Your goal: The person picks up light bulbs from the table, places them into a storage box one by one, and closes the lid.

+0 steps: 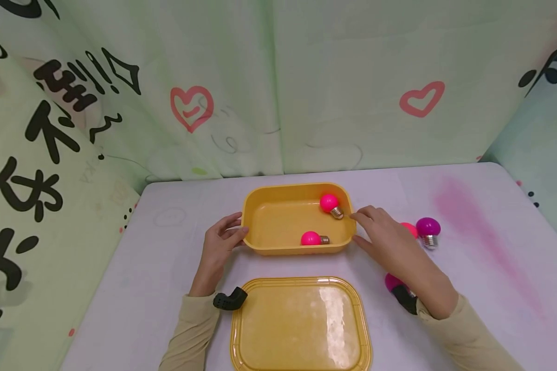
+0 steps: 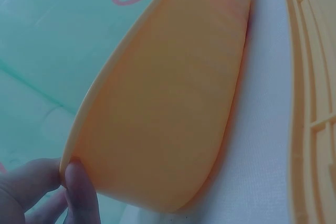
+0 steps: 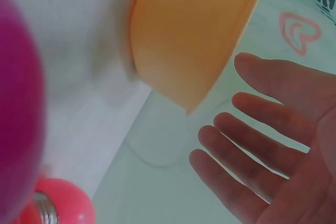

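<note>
A yellow plastic box (image 1: 278, 214) stands on the table with two pink light bulbs in it, one bulb (image 1: 329, 203) by the right end and another bulb (image 1: 311, 238) along the front wall. My left hand (image 1: 218, 247) pinches the box's left rim between thumb and fingers; the left wrist view shows the grip on the box wall (image 2: 163, 98) up close. At the right end of the box is my right hand (image 1: 392, 239). In the right wrist view its fingers (image 3: 252, 135) are extended and spread beside the box, with nothing held.
In front of the box lies a yellow lid (image 1: 297, 324). To the right, a purple bulb (image 1: 428, 226) and a pink bulb (image 1: 409, 228) lie together, and a magenta bulb (image 1: 392, 282) is partly hidden by the right wrist's camera. A printed curtain (image 1: 334, 118) hangs behind the table.
</note>
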`<control>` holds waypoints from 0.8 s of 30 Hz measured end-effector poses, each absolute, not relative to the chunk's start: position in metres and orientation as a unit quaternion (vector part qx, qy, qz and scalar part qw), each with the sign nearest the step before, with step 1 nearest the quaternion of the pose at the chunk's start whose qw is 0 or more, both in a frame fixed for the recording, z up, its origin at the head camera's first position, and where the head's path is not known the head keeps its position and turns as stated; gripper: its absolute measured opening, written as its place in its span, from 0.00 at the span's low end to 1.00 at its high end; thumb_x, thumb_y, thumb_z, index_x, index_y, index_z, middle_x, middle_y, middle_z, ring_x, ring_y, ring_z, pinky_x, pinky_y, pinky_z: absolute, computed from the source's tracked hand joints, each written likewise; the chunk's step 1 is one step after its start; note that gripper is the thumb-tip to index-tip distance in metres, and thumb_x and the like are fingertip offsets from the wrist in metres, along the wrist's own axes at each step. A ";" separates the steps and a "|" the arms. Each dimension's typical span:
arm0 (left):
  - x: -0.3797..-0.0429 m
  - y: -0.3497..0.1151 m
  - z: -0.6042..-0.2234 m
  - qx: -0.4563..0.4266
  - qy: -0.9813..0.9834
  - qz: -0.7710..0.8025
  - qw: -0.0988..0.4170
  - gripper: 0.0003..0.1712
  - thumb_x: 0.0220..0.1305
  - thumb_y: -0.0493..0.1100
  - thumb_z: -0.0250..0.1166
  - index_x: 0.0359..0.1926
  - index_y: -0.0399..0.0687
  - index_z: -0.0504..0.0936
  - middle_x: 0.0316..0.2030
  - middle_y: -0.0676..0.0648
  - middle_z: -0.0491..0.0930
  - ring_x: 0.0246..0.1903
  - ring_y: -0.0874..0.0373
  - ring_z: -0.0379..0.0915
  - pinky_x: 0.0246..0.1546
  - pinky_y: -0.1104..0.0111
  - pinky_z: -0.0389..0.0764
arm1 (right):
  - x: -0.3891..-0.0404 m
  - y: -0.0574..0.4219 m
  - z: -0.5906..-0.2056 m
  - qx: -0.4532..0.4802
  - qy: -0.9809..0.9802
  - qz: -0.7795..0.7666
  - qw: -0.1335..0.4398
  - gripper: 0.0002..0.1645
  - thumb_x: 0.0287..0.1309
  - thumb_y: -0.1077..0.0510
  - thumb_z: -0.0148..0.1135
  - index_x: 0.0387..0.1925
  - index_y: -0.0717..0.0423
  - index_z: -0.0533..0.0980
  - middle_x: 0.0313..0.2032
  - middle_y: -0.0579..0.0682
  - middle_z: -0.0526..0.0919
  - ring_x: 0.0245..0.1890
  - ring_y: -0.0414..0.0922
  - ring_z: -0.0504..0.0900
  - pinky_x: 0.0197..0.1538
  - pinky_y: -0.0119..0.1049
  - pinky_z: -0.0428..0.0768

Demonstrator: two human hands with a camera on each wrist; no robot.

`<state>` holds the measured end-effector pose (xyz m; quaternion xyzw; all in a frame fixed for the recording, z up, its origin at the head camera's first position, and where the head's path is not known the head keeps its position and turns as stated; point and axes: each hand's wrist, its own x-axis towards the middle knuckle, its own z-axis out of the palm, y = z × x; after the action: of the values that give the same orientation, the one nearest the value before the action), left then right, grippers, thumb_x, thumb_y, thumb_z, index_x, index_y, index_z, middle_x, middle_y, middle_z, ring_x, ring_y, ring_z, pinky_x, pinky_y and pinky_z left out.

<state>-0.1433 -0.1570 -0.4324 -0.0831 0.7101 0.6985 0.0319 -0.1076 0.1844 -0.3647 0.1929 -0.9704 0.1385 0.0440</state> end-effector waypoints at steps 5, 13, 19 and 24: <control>-0.143 -0.157 -0.431 -0.080 0.707 0.703 0.029 0.26 0.63 0.32 0.68 0.62 0.41 0.76 0.56 0.35 0.74 0.39 0.61 0.79 0.34 0.74 0.84 | -0.102 0.192 -0.365 0.188 -0.973 0.129 0.041 0.29 0.54 0.58 0.74 0.55 0.64 0.77 0.52 0.61 0.78 0.52 0.57 0.77 0.47 0.51 0.85; -0.143 -0.156 -0.432 -0.085 0.709 0.700 0.029 0.26 0.63 0.33 0.67 0.63 0.41 0.76 0.56 0.36 0.74 0.39 0.61 0.80 0.35 0.73 0.85 | -0.095 0.201 -0.367 0.184 -0.974 0.128 0.042 0.29 0.51 0.59 0.76 0.53 0.65 0.78 0.51 0.62 0.78 0.51 0.58 0.78 0.47 0.52 0.84; -0.143 -0.156 -0.432 -0.082 0.705 0.703 0.027 0.26 0.63 0.32 0.68 0.62 0.40 0.76 0.55 0.35 0.75 0.38 0.62 0.80 0.33 0.73 0.84 | -0.089 0.212 -0.373 0.192 -0.972 0.126 0.056 0.28 0.49 0.60 0.77 0.52 0.66 0.78 0.49 0.62 0.79 0.50 0.58 0.79 0.48 0.53 0.84; -0.143 -0.156 -0.432 -0.085 0.709 0.700 0.029 0.26 0.63 0.33 0.68 0.62 0.40 0.76 0.55 0.36 0.75 0.38 0.61 0.79 0.34 0.73 0.84 | -0.084 0.222 -0.377 0.196 -0.971 0.123 0.055 0.28 0.49 0.60 0.77 0.51 0.66 0.78 0.49 0.62 0.79 0.51 0.59 0.78 0.49 0.55 0.83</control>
<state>-0.1432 -0.1561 -0.4317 -0.0850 0.7086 0.6999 0.0290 -0.0845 0.2217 -0.3772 0.1956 -0.9713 0.1235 0.0547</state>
